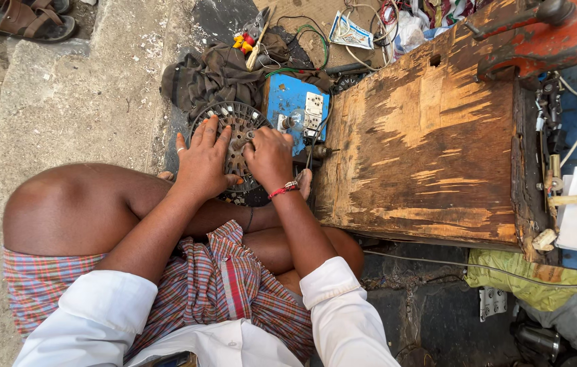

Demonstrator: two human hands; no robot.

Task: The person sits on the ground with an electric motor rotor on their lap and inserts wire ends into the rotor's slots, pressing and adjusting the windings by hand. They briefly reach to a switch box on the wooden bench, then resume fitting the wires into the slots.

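A round dark metal disc with radial slots and small white pieces around its rim (237, 119) lies on the ground in front of my folded legs. My left hand (201, 163) rests flat on its left half, fingers spread. My right hand (269, 155), with a red thread band at the wrist, presses on the disc's middle with bent fingers; what it pinches is hidden. I wear white sleeves and a checked cloth over my legs.
A worn wooden workbench (424, 143) stands close on the right. A blue board with a white switch and socket (296, 109) lies beyond the disc, beside a dark cloth (210, 75) and tangled wires (302, 37). Sandals (23, 17) sit far left.
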